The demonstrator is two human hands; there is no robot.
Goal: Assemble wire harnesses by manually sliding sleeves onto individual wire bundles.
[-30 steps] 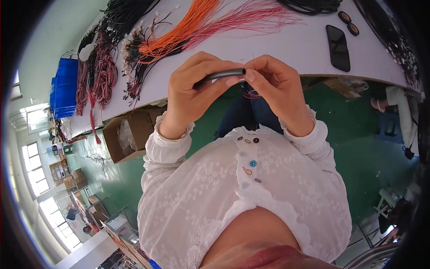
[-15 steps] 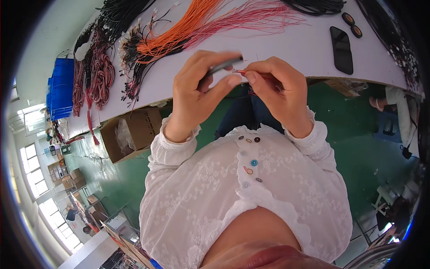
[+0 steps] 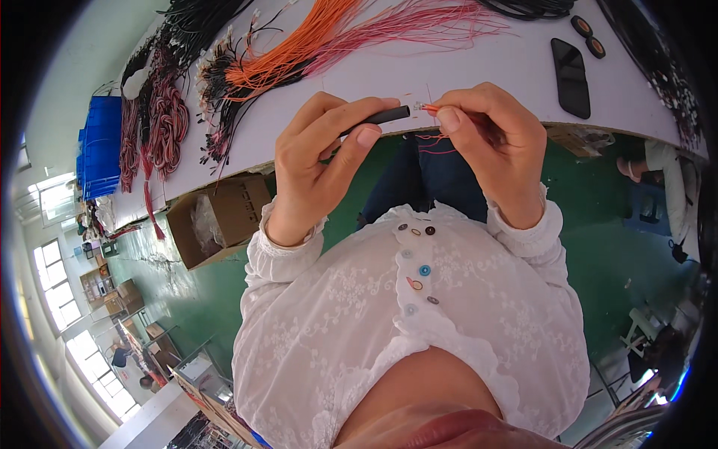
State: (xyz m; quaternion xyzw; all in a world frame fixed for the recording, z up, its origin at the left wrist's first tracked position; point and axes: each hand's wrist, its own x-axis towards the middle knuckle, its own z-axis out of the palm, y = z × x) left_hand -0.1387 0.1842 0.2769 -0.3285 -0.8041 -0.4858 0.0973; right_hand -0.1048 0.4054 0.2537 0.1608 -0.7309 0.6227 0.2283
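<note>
My left hand (image 3: 321,153) is closed on a black tube (image 3: 387,115), gripping it between thumb and fingers with its open end pointing right. Just across a small gap, my right hand (image 3: 493,138) pinches orange-red wires (image 3: 431,108). Their pale, shiny tips stick out toward the tube's mouth, and tube and tips look apart. More of the thin wire (image 3: 436,144) hangs below the right fingers, above my lap. Both hands are held over the near edge of the white table (image 3: 374,75).
Orange wires (image 3: 307,37), pink wires (image 3: 419,30) and black cables with white connectors lie at the back left. Blue bins (image 3: 101,150) stand at the left edge. A black phone (image 3: 571,78) lies at the right. Below the table sits a cardboard box (image 3: 243,217).
My hands have drawn apart: the left moved slightly left and down, the right moved right. The black tube now points more level at the wire tips, which show more clearly.
</note>
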